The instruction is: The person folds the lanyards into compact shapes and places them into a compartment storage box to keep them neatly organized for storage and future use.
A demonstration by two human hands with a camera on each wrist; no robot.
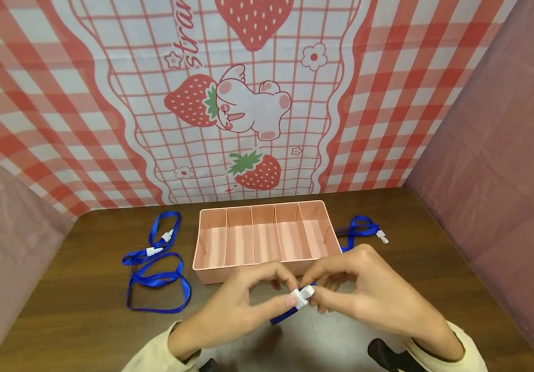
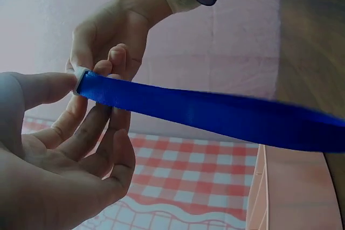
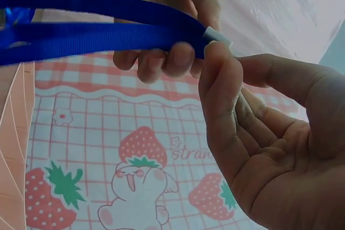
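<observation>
A blue lanyard with a white plastic clip is held up in front of the box, near the table's front edge. My left hand pinches the white piece between thumb and forefinger. On the other side of the clip, my right hand grips its end with thumb and forefinger. The blue strap runs out flat from the white piece in the left wrist view. From the right wrist, two lengths of the strap leave the fingertips, which partly hide the clip.
A pink box with several compartments stands behind my hands. Blue lanyards with white clips lie to its left, and another lanyard lies to its right. A strawberry-print cloth hangs behind the table.
</observation>
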